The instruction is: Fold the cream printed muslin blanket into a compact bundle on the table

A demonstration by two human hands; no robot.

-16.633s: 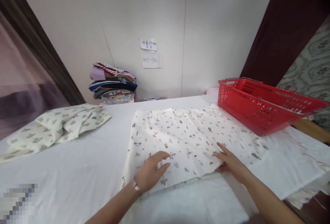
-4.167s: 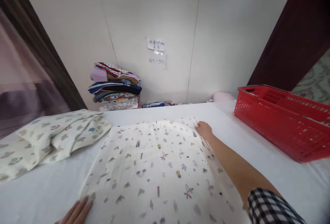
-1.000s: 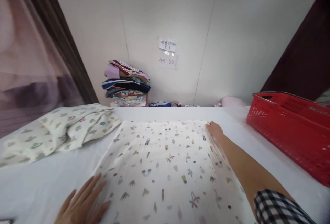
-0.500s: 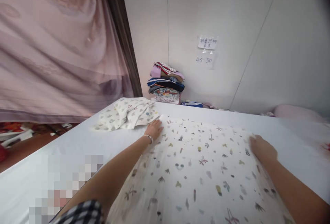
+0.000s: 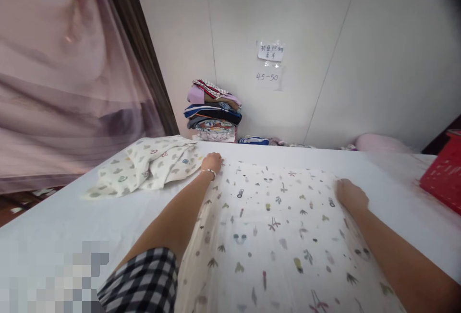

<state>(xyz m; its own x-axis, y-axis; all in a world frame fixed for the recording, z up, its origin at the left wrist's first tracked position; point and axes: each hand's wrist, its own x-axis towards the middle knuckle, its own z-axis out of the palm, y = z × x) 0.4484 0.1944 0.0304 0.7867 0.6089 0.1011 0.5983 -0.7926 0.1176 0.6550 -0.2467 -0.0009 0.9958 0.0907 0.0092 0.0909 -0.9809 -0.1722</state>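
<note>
A white cloth (image 5: 275, 243) printed with small leaves, flowers and other motifs is spread over the white table in front of me. My left hand (image 5: 212, 162) is closed at its far left corner, the fingers bent round the fabric's edge. At the far right corner my right hand (image 5: 352, 196) is also closed, gripping the edge, though its fingertips are partly hidden. Just left of my left hand lies a second, crumpled white cloth (image 5: 154, 164) with grey-green shapes.
A stack of folded fabrics (image 5: 214, 111) stands beyond the table's (image 5: 101, 226) far edge by the wall. More fabric (image 5: 254, 140) and a pink bundle (image 5: 382, 142) lie along that edge. A red object (image 5: 444, 174) is at right, a pink curtain (image 5: 54, 78) at left.
My left hand has gone from fingers laid out on the cloth's corner to a closed grip. The view has swung right, bringing the red object in. My right hand keeps its corner.
</note>
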